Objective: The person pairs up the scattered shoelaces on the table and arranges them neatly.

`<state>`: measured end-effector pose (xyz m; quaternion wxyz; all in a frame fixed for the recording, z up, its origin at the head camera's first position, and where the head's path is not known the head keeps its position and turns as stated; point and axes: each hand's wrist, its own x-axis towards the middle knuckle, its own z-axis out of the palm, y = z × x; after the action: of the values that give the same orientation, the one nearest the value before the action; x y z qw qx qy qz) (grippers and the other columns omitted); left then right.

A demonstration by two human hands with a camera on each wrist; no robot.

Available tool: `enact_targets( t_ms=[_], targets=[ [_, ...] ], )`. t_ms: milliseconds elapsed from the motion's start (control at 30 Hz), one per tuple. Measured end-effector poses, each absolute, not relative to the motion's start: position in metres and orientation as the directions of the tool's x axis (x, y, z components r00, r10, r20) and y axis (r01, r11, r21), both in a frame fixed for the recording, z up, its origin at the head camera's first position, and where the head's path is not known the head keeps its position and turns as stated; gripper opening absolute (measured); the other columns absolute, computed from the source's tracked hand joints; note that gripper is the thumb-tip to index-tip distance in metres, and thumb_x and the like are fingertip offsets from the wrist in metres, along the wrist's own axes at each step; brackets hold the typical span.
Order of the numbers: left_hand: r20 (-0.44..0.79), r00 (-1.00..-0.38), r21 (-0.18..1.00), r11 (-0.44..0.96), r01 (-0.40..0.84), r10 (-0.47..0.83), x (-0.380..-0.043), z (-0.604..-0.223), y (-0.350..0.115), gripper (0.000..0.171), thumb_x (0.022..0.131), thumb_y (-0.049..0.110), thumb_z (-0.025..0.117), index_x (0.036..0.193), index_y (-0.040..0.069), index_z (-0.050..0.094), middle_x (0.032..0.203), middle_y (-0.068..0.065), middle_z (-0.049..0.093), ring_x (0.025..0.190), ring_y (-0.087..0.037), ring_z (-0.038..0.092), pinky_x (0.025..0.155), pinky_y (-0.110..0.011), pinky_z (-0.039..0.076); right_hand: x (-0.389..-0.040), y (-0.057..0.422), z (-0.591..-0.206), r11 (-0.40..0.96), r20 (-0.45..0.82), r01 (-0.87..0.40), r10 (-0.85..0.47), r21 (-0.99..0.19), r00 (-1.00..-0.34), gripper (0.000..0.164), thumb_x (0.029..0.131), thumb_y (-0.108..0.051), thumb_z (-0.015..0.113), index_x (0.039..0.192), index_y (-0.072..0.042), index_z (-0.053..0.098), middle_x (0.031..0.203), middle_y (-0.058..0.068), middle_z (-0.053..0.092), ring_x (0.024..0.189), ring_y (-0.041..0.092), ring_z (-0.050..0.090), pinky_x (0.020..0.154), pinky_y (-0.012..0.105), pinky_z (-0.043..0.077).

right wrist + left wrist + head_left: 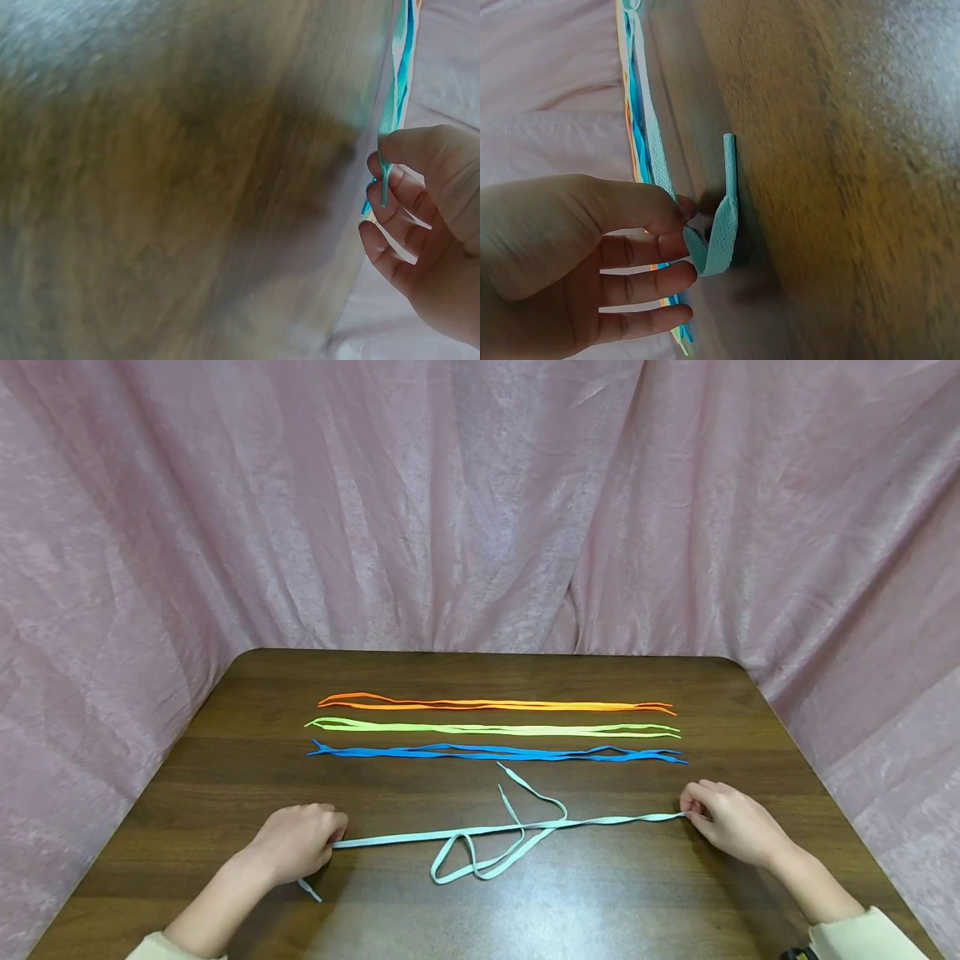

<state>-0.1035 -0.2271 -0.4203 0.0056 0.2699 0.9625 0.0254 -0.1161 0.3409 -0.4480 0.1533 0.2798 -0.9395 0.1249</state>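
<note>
A pale mint shoelace (397, 839) stretches nearly straight between both hands above the near part of the table. My left hand (294, 843) pinches it between thumb and forefinger, and a short tail with its aglet (730, 165) curls out past the fingers in the left wrist view. At the other side my right hand (731, 822) pinches the lace close to its tip (385, 187). Another mint lace (495, 864) lies loosely looped at the middle, crossing under or over the taut one, its two tips pointing toward the back.
Behind the mint laces, three flat bundles lie side to side in rows: blue laces (487, 752), yellow-green laces (487, 728) and orange laces (487, 704). The brown wooden table (525, 677) ends at a pink curtain (450, 527).
</note>
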Motion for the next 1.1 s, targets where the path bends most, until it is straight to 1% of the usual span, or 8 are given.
enact_targets(
  t_ms=[233, 433, 700, 933, 1100],
  targets=[
    [-0.017, -0.859, 0.068, 0.858, 0.510, 0.512, -0.103, -0.420, -0.229, 0.030, 0.062, 0.002, 0.066, 0.059, 0.023, 0.044, 0.060, 0.013, 0.042, 0.054, -0.005, 0.038, 0.045, -0.027, 0.030, -0.114, 0.344, -0.448, 0.814, 0.342, -0.562, -0.490, -0.151, -0.802, 0.033, 0.065, 0.003, 0.071, 0.072, -0.023, 0.052, 0.069, -0.019, 0.041, 0.063, -0.002, 0.041, 0.053, 0.017, 0.034],
    [-0.037, -0.874, 0.066, 0.874, 0.482, 0.485, -0.107, -0.415, -0.229, 0.028, 0.066, 0.001, 0.065, 0.062, 0.022, 0.047, 0.061, 0.013, 0.044, 0.054, -0.006, 0.039, 0.045, -0.027, 0.031, -0.116, 0.345, -0.446, 0.806, 0.376, -0.575, -0.493, -0.144, -0.785, 0.033, 0.064, 0.004, 0.071, 0.073, -0.022, 0.053, 0.069, -0.018, 0.043, 0.063, -0.001, 0.043, 0.053, 0.017, 0.035],
    [0.006, -0.887, 0.080, 0.884, 0.461, 0.462, -0.116, -0.408, -0.236, 0.027, 0.068, 0.000, 0.064, 0.064, 0.021, 0.048, 0.062, 0.013, 0.045, 0.054, -0.007, 0.038, 0.045, -0.027, 0.031, -0.118, 0.347, -0.443, 0.806, 0.403, -0.575, -0.482, -0.144, -0.777, 0.030, 0.063, 0.005, 0.071, 0.075, -0.020, 0.057, 0.070, -0.018, 0.044, 0.064, -0.002, 0.043, 0.054, 0.010, 0.032],
    [0.047, -0.904, 0.095, 0.899, 0.427, 0.424, -0.122, -0.409, -0.248, 0.025, 0.068, 0.000, 0.063, 0.065, 0.021, 0.051, 0.063, 0.013, 0.046, 0.054, -0.008, 0.039, 0.045, -0.028, 0.032, -0.120, 0.350, -0.442, 0.806, 0.434, -0.577, -0.477, -0.132, -0.765, 0.032, 0.061, 0.005, 0.073, 0.074, -0.020, 0.057, 0.070, -0.018, 0.045, 0.063, -0.002, 0.043, 0.054, 0.010, 0.031],
    [0.034, -0.916, 0.112, 0.909, 0.401, 0.399, -0.125, -0.412, -0.257, 0.023, 0.072, 0.003, 0.065, 0.067, 0.022, 0.052, 0.062, 0.012, 0.044, 0.054, -0.008, 0.039, 0.045, -0.027, 0.031, -0.122, 0.355, -0.444, 0.809, 0.440, -0.574, -0.472, -0.129, -0.764, 0.032, 0.061, 0.005, 0.072, 0.075, -0.019, 0.056, 0.070, -0.017, 0.047, 0.063, -0.002, 0.043, 0.053, 0.012, 0.032]
  ],
)
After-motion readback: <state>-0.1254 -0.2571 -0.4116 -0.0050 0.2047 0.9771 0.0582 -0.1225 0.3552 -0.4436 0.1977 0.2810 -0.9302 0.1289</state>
